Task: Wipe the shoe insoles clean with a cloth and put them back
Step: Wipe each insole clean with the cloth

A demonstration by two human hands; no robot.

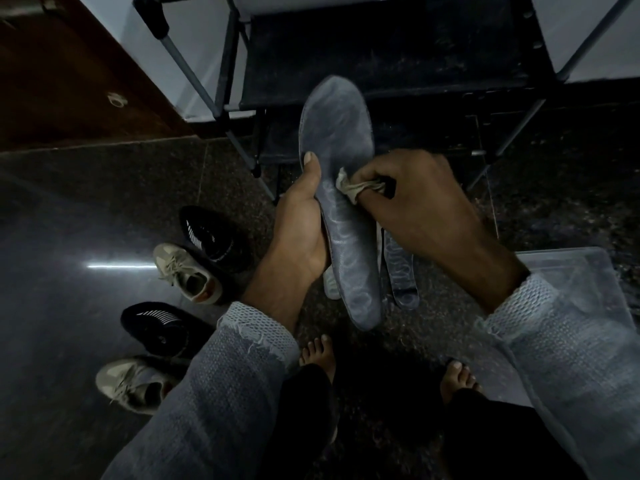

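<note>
Wiping step: left hand (301,216) grips the grey insole (341,188) while right hand (408,199) pinches the cloth (353,188) against it, needing strokes heelward next.

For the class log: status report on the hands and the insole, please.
Left hand grips grey insole. Right hand presses cloth on it. Four shoes wait on floor. Nothing in the way.

dim room: dark speckled stone floor (104,209), brown wooden door (52,81) upper left, black metal-framed rack (381,50) against pale wall (588,29) up top.
</note>
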